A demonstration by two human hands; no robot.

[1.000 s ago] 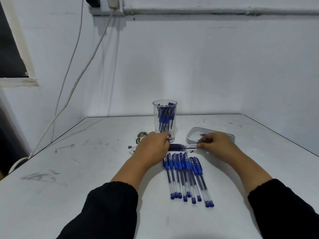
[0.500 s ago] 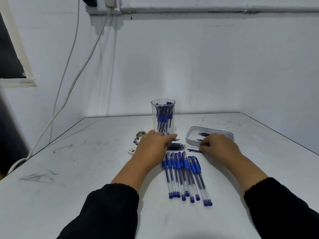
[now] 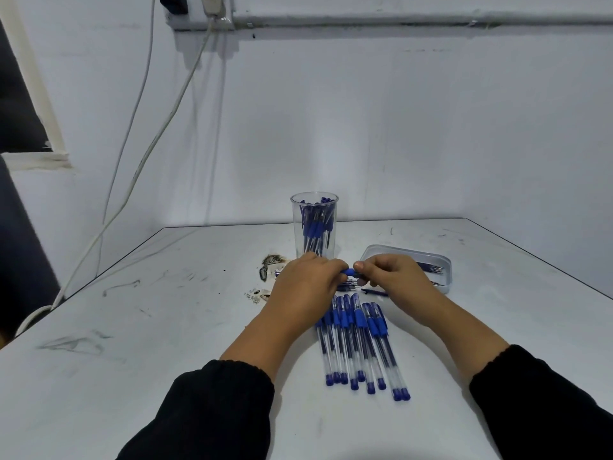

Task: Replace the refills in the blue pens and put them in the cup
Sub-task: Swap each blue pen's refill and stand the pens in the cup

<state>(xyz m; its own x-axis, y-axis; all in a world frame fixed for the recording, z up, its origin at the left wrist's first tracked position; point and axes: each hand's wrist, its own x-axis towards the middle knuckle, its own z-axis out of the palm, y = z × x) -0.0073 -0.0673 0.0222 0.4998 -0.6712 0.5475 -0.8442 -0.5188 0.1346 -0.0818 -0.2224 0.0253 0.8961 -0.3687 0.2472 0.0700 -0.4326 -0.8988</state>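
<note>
— Currently, hand status?
— Left hand (image 3: 306, 285) and right hand (image 3: 394, 277) both pinch one blue pen (image 3: 351, 272) above the worktop (image 3: 166, 327), just before the cup (image 3: 314, 224).

A white desk (image 3: 172, 376), scuffed with grey marks, sits in a corner of pale walls (image 3: 381, 127). High up runs a conduit (image 3: 398, 19) (sockets at its left end), white cables (image 3: 149, 141) trailing down past the desk's left edge. A dark window (image 3: 16, 104) sits far left.
</note>
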